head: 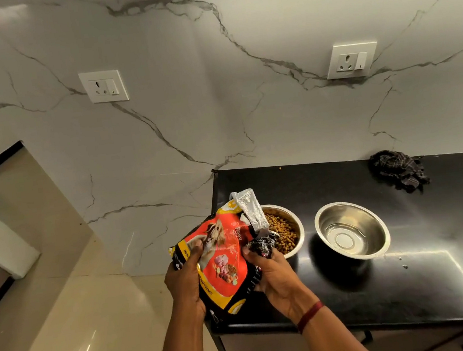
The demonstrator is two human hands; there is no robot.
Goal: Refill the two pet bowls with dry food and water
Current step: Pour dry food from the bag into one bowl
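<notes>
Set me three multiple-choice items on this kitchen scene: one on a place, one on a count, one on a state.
1. Where does the dark crumpled checked cloth lie? A on the floor; B on the black counter by the wall; C in a bowl.
2. How many white wall sockets show? A one; B two; C three.
3. What is in the round steel bowl beside the red and yellow food bag? A brown kibble; B water; C nothing.
B, at the counter's rear; B, one left, one right; A, pellets heap inside.
</notes>
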